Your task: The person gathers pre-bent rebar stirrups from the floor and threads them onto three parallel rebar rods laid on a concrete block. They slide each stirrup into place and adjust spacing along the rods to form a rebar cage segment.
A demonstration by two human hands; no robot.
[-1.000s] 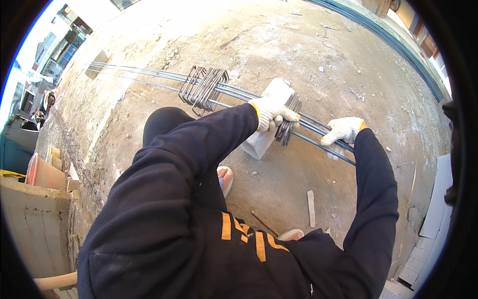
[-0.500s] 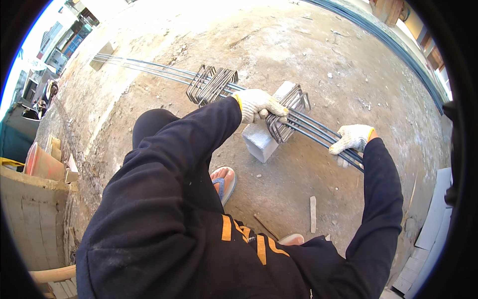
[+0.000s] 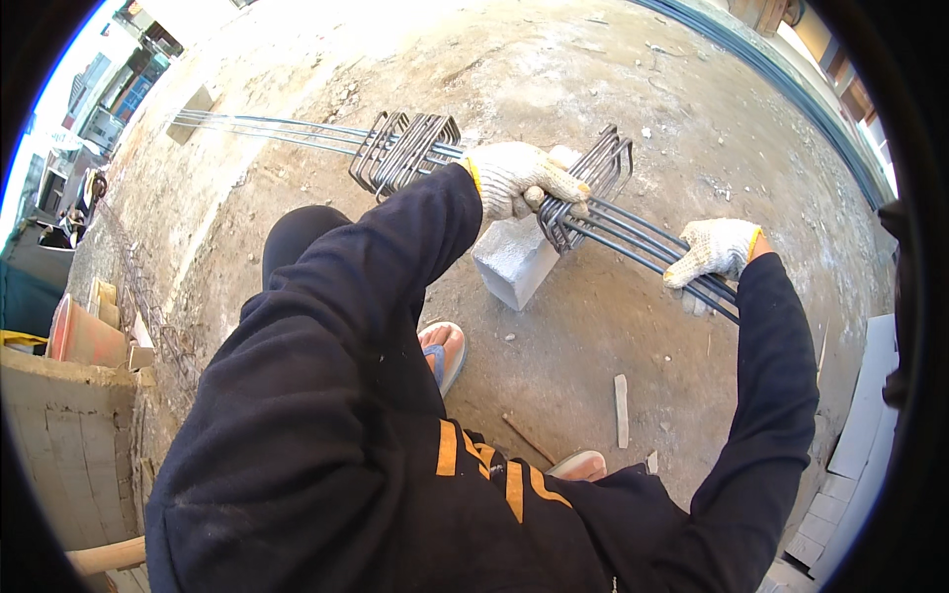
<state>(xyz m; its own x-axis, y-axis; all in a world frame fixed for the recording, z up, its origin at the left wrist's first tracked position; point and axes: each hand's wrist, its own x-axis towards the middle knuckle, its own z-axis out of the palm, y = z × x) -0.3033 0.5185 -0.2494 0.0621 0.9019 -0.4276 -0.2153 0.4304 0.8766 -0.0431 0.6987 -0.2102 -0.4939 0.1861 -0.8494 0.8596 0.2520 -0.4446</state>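
My left hand (image 3: 519, 180), in a white knit glove, is closed at the near side of a bundle of bent steel stirrups (image 3: 599, 178), its thumb and fingers against their left edge. Long steel rebars (image 3: 636, 237) run through these stirrups. Farther right, my right hand (image 3: 714, 249), also gloved, wraps round the rebars near their end. Beneath the rebars, partly behind my left hand, stands a whitish block (image 3: 514, 265). To the left, a second group of stirrups (image 3: 403, 153) hangs on the same rebars.
The rebars' far ends rest on another block (image 3: 192, 115). Long dark bars (image 3: 781, 79) lie along the far right. A wood strip (image 3: 621, 410) lies on the dirt near my sandalled feet. An orange bucket (image 3: 84, 331) is at left, white panels (image 3: 862, 395) at right.
Both hands have shifted a little to the right and away from me. The stirrups by my left hand have moved right relative to the block below. The view has shifted slightly.
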